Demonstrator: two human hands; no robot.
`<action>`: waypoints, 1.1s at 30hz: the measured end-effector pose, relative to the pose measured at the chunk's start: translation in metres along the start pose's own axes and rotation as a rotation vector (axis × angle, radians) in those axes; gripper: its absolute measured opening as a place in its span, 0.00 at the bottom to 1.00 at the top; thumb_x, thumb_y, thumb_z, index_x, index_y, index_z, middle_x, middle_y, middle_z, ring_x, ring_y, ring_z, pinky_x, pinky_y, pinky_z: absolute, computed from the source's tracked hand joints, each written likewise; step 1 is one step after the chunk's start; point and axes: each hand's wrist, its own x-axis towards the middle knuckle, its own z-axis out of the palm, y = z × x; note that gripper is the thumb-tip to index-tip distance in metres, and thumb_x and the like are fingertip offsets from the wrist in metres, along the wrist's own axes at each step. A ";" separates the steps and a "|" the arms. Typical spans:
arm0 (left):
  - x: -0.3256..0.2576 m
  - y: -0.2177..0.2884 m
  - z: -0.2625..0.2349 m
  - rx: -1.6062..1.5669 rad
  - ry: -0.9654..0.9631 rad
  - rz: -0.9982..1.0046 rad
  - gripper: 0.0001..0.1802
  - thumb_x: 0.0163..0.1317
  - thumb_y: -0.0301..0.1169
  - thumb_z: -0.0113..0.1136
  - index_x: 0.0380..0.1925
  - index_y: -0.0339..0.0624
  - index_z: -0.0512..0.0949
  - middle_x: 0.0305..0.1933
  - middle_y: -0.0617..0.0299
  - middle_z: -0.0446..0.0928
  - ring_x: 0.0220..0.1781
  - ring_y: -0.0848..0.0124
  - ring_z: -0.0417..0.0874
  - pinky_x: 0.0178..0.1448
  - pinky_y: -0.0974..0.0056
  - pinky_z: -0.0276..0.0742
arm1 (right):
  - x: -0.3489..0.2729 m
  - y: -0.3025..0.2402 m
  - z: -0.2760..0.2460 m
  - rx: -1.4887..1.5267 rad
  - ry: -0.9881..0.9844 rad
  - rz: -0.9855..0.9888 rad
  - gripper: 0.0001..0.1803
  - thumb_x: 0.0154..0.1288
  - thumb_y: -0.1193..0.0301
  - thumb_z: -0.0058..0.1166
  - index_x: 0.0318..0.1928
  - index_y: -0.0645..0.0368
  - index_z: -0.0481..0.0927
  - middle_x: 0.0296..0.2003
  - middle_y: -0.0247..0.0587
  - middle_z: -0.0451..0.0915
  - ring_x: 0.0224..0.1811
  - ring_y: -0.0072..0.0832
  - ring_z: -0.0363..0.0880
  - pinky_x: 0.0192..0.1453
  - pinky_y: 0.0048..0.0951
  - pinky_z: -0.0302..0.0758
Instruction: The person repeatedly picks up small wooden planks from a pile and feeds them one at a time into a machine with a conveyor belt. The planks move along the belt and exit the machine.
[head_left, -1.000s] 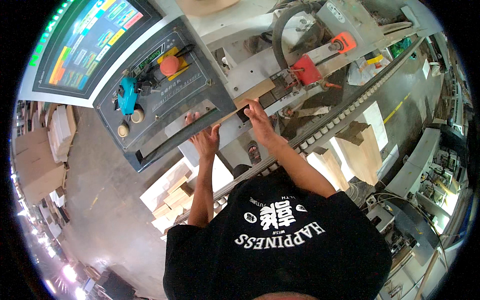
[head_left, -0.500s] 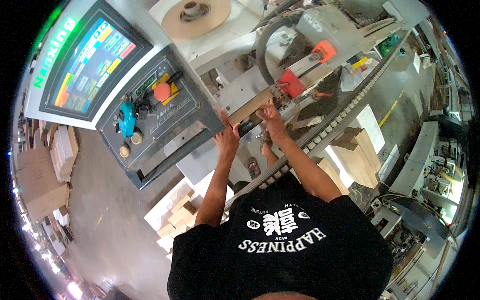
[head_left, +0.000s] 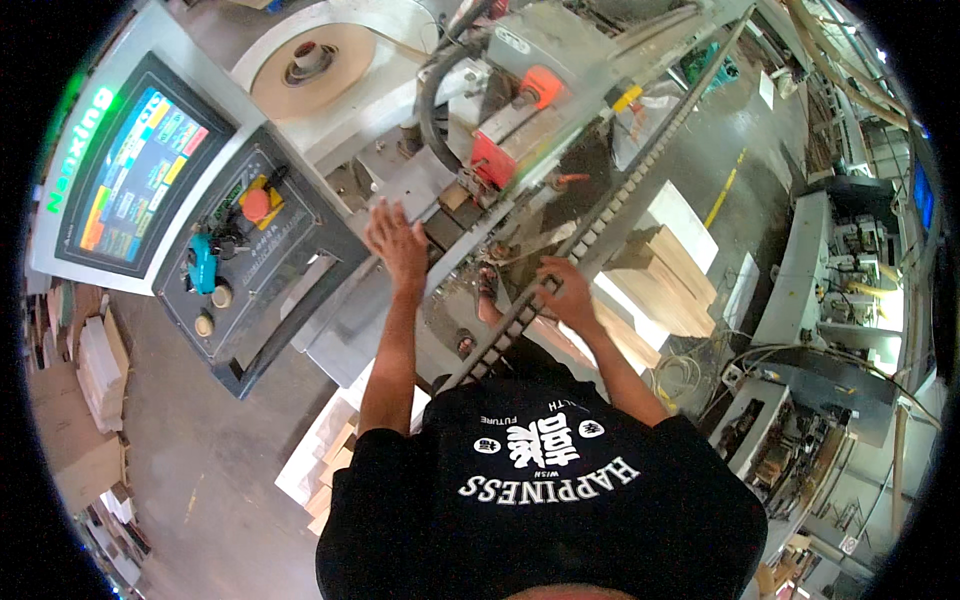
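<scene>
My left hand (head_left: 398, 246) is over the metal bed of the edge-banding machine (head_left: 412, 190), fingers spread and nothing in them. To its right, the end of a narrow wooden piece (head_left: 462, 212) shows beside the red guard (head_left: 493, 160). My right hand (head_left: 568, 297) hovers by the rail with a row of pale rollers (head_left: 610, 213). Its fingers are loosely bent and apart, and I see nothing in them.
The control panel (head_left: 262, 262), with a screen and an orange-red knob (head_left: 257, 205), stands left. A roll of edge tape (head_left: 312, 68) lies behind. Stacked wooden boards (head_left: 660, 285) are beyond the rail at right; more white-faced boards (head_left: 318, 455) sit below the panel.
Both hands have come off the wooden piece: the right drew back toward the rail, the left lifted with fingers spread. The piece has moved in toward the red guard. The whole view has shifted.
</scene>
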 end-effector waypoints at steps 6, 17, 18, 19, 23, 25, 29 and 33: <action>-0.070 -0.033 -0.039 0.063 0.046 -0.051 0.31 0.74 0.44 0.65 0.74 0.54 0.72 0.82 0.59 0.65 0.85 0.50 0.59 0.82 0.35 0.51 | -0.105 0.075 -0.099 -0.582 -0.251 0.386 0.61 0.54 0.42 0.78 0.80 0.57 0.63 0.80 0.54 0.65 0.80 0.54 0.66 0.82 0.49 0.68; -0.160 0.064 -0.062 -0.340 -0.174 0.152 0.29 0.71 0.38 0.67 0.70 0.44 0.76 0.77 0.52 0.71 0.78 0.46 0.68 0.80 0.38 0.57 | -0.161 0.107 -0.097 -0.528 -0.098 0.581 0.39 0.61 0.65 0.74 0.73 0.39 0.76 0.55 0.43 0.88 0.57 0.45 0.86 0.61 0.48 0.83; -0.167 0.076 -0.060 -0.407 -0.173 0.173 0.29 0.70 0.37 0.67 0.69 0.43 0.77 0.76 0.51 0.71 0.77 0.46 0.70 0.80 0.39 0.58 | -0.157 0.100 -0.098 -0.537 -0.101 0.550 0.38 0.61 0.66 0.74 0.73 0.40 0.77 0.55 0.43 0.88 0.56 0.45 0.86 0.60 0.48 0.83; -0.173 0.088 -0.061 -0.426 -0.303 0.280 0.29 0.68 0.36 0.68 0.68 0.42 0.77 0.76 0.50 0.72 0.76 0.47 0.71 0.80 0.40 0.60 | -0.150 0.094 -0.100 -0.545 -0.105 0.516 0.38 0.60 0.67 0.74 0.72 0.40 0.77 0.55 0.42 0.88 0.55 0.45 0.86 0.60 0.48 0.83; -0.188 0.130 -0.050 -0.490 -0.325 0.765 0.32 0.65 0.39 0.68 0.68 0.39 0.77 0.74 0.46 0.74 0.76 0.47 0.72 0.82 0.41 0.63 | -0.117 0.052 -0.090 -0.516 -0.105 0.239 0.33 0.58 0.71 0.72 0.66 0.45 0.83 0.53 0.43 0.88 0.54 0.48 0.84 0.62 0.48 0.81; -0.185 0.144 -0.055 -0.423 -0.266 0.851 0.34 0.67 0.45 0.67 0.69 0.39 0.76 0.72 0.45 0.76 0.76 0.46 0.73 0.81 0.39 0.64 | -0.099 0.021 -0.073 -0.545 -0.125 0.008 0.31 0.57 0.72 0.71 0.63 0.52 0.83 0.53 0.45 0.87 0.55 0.48 0.83 0.63 0.48 0.79; -0.181 0.128 -0.027 -0.309 -0.352 0.635 0.33 0.62 0.39 0.68 0.66 0.38 0.77 0.69 0.47 0.77 0.74 0.50 0.74 0.81 0.45 0.66 | -0.057 -0.039 -0.028 -0.532 -0.176 -0.099 0.35 0.55 0.69 0.75 0.66 0.52 0.82 0.64 0.45 0.82 0.69 0.50 0.75 0.76 0.51 0.69; -0.148 0.077 -0.063 -0.329 -0.385 0.400 0.34 0.56 0.32 0.72 0.64 0.37 0.75 0.64 0.48 0.76 0.68 0.49 0.75 0.72 0.46 0.72 | -0.037 -0.071 -0.007 -0.567 0.066 -0.197 0.35 0.60 0.66 0.74 0.68 0.52 0.78 0.79 0.46 0.64 0.82 0.48 0.58 0.83 0.56 0.57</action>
